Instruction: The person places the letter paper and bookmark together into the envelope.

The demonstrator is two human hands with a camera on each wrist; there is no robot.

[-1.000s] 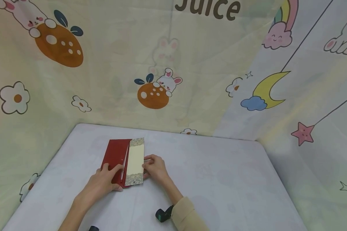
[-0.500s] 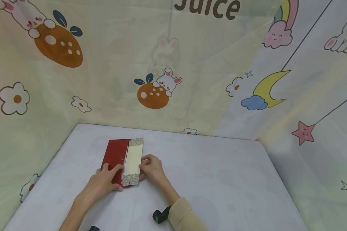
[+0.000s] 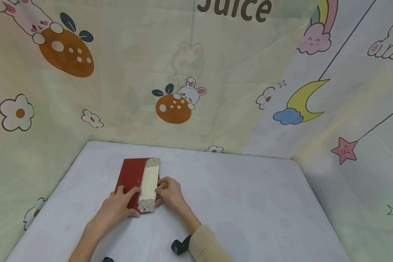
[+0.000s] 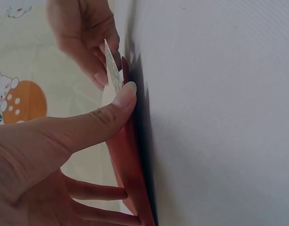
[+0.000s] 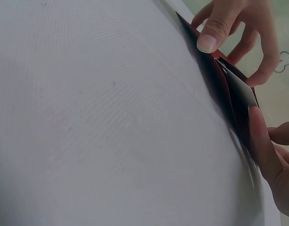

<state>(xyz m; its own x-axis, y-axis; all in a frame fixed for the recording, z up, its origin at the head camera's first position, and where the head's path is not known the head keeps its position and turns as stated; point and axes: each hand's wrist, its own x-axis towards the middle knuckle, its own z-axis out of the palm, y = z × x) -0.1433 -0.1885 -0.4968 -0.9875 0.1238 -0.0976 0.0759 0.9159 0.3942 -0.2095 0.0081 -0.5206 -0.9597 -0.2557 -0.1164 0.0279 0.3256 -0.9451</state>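
Note:
A flat red folder (image 3: pixel 131 173) lies on the table, tilted slightly, its right side standing a little open in the right wrist view. A narrow cream card (image 3: pixel 149 182) with silver glitter bands at both ends and a small hole near its front end overlaps the folder's right part. My left hand (image 3: pixel 118 203) grips the folder, thumb at its near edge and fingers spread over its left side. My right hand (image 3: pixel 171 193) pinches the long right edge of the card. In the right wrist view the card's end (image 5: pixel 243 84) sits between the folder's red layers.
The white table (image 3: pixel 249 203) reaches back to a printed cloth wall (image 3: pixel 232 91) with cartoon figures. A black wrist camera (image 3: pixel 180 246) sits by the right sleeve (image 3: pixel 207 243). Part of another dark device (image 3: pixel 108 259) shows at the bottom edge.
The card has moved left, further over the red folder, and the gap between them has narrowed. My right hand has moved left with it; my left hand has stayed in place.

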